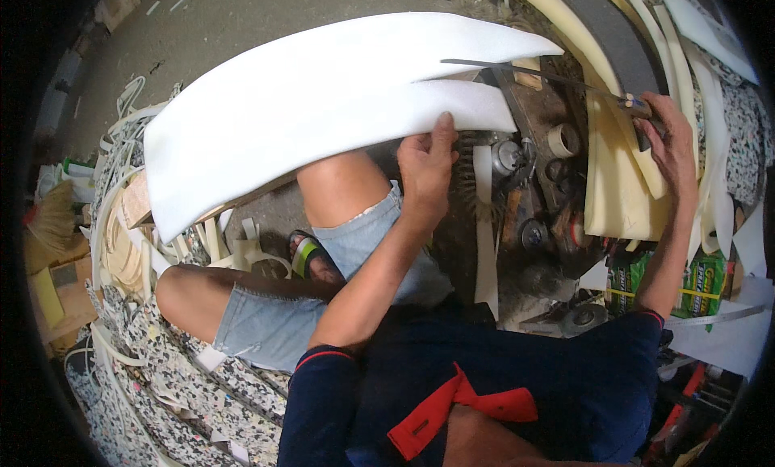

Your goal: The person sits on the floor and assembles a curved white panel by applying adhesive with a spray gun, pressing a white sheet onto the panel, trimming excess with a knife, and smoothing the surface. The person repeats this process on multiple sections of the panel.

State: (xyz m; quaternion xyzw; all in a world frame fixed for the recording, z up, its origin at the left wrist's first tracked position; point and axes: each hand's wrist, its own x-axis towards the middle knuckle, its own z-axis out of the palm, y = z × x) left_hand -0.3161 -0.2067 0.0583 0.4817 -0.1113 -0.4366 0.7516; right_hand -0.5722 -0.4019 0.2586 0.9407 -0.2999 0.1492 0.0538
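A large white foam sheet (299,87) spreads across the upper middle, above my knees. At its right end a slit parts it into a wider far strip and a narrower near strip (468,104). My left hand (428,164) grips the near strip's edge, thumb on top and fingers curled beneath. On the right, my right hand (670,140) is closed round the handle of a long thin knife (557,78). Its dark blade points left, with the tip over the far strip beside the slit. Whether the blade touches the foam I cannot tell.
Cream foam pieces (617,176) stand under my right hand. Small jars and metal parts (507,156) clutter the middle right. Green packages (702,285) lie by my right arm. Speckled foam (161,338) and offcuts heap at the left, near a straw broom (55,217).
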